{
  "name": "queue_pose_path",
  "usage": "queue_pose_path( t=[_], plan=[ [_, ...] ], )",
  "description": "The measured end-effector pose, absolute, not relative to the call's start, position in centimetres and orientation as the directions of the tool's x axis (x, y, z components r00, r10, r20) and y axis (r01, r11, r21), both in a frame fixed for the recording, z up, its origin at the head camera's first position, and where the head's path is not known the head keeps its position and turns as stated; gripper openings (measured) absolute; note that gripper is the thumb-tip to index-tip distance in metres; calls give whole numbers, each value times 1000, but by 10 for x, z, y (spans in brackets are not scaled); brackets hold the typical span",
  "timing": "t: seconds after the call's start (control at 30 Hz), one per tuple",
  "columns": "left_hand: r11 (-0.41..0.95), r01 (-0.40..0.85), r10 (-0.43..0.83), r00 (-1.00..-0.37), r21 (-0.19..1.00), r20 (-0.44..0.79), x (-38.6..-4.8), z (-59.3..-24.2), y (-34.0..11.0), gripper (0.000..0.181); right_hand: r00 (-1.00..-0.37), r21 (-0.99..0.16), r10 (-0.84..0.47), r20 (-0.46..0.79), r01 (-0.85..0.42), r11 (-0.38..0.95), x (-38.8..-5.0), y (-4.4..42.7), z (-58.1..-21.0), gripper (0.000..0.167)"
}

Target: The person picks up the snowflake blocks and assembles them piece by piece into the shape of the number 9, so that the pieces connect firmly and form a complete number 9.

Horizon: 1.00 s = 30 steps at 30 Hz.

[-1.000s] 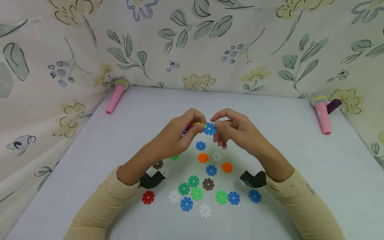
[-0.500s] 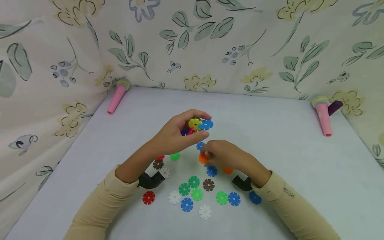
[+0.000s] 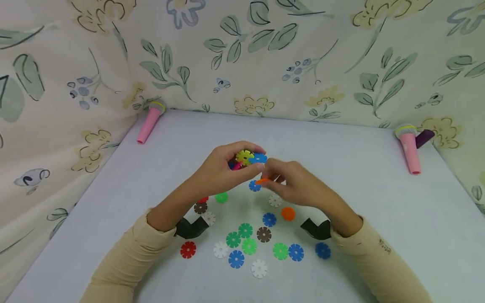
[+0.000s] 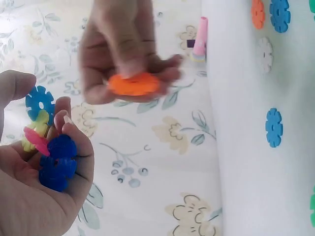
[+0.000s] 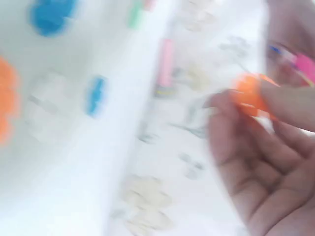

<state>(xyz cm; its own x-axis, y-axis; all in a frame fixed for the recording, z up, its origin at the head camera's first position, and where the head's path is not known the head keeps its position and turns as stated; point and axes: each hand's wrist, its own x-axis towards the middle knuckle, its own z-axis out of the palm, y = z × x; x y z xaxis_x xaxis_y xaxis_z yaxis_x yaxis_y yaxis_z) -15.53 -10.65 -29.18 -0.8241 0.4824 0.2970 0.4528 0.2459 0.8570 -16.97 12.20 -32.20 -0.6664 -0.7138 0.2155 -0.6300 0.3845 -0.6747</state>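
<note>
My left hand (image 3: 221, 170) grips a joined cluster of notched plastic discs. In the left wrist view its light blue disc (image 4: 39, 103), yellow disc (image 4: 35, 140), pink disc (image 4: 37, 141) and dark blue discs (image 4: 58, 167) show between curled fingers and thumb. Close beside it, my right hand (image 3: 299, 183) pinches an orange disc (image 4: 133, 85) between thumb and fingers. That orange disc is apart from the cluster in the left wrist view. The right wrist view is blurred. Part of the cluster is hidden by the left hand.
Several loose discs lie on the white table (image 3: 341, 168), among them a brown disc (image 3: 264, 234), a red disc (image 3: 188, 249) and an orange one (image 3: 288, 213). Pink toy microphones (image 3: 149, 124) (image 3: 410, 153) lie at the back corners. Floral cloth (image 3: 242, 54) hangs behind.
My right hand left the light blue disc at the cluster, reached down, picked an orange disc off the table and lifted it towards the left hand. The left hand keeps holding the cluster.
</note>
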Motion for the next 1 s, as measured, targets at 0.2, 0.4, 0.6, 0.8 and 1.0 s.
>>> queue_pose_path(
  t=[0.2, 0.4, 0.6, 0.8, 1.0],
  plan=[
    [307, 405, 449, -860, 861, 244, -154, -291, -105, 30, -658, -635, -539, 526, -725, 266, -155, 138, -293, 24],
    [296, 389, 500, -841, 872, 206, -153, -293, -104, 34, -634, -580, -553, 540, -757, 301, -147, 134, -290, 28],
    [253, 459, 615, -756, 852, 225, -155, -294, -106, 36, -618, -502, -556, 557, -783, 368, -143, 130, -290, 30],
    [183, 503, 669, -693, 844, 268, -149, -295, -102, 34, -570, -433, -534, 624, -821, 371, -134, 129, -288, 29],
    [147, 520, 694, -660, 841, 287, -142, -294, -98, 31, -516, -412, -516, 683, -856, 311, -128, 126, -288, 28]
  ],
)
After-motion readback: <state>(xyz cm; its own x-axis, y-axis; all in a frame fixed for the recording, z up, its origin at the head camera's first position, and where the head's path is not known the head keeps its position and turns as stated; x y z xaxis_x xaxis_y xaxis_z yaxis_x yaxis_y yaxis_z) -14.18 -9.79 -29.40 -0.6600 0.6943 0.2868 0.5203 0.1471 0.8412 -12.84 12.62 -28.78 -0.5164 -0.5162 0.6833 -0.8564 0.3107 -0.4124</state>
